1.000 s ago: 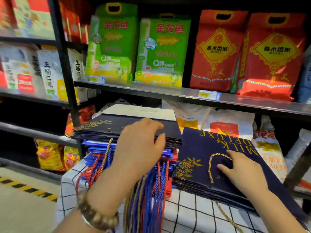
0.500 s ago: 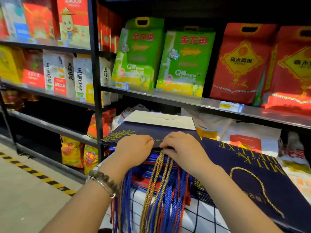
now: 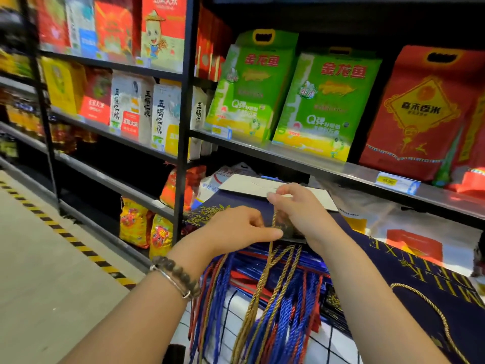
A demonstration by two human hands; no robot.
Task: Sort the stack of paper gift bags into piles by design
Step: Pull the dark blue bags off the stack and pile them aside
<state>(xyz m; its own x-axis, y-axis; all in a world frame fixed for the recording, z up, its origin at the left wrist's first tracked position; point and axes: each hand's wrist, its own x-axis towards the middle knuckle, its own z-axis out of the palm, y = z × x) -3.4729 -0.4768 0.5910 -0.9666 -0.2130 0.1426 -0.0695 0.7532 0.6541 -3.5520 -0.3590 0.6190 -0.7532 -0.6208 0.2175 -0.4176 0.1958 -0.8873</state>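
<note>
**Right hand risen from the stack's near edge, gold cord drawn up**

Half a second ago both hands lay low at the near edge of the stack; now the right one has lifted over it, and the view has swung left.

The left hand [image 3: 236, 229], a bead bracelet [image 3: 178, 277] at its wrist, has its fingers curled and its thumb stretched rightward across a gold cord [image 3: 272, 222], pinching it. Just beside and above, the right hand [image 3: 299, 214] is bent at the wrist, thumb and forefinger closed on the cord's upper end.

The stack [image 3: 262, 261] of flat gift bags sits directly beneath both hands. Its top navy bag [image 3: 210, 212], printed with gold sprigs, shows to the left of the left hand, and a white card [image 3: 246, 185] lies on the far part. Blue, red and gold handle cords [image 3: 286, 311] hang over the bench's near edge. To the right, touching the stack, lies a pile [image 3: 420, 279] of navy bags lettered in gold.

A checked cloth [image 3: 333, 345] covers the bench. Behind stand black shelves [image 3: 315, 158] of green packs [image 3: 325, 101] and red packs [image 3: 420, 114]. Striped tape [image 3: 68, 236] crosses the floor [image 3: 39, 285] at left.
</note>
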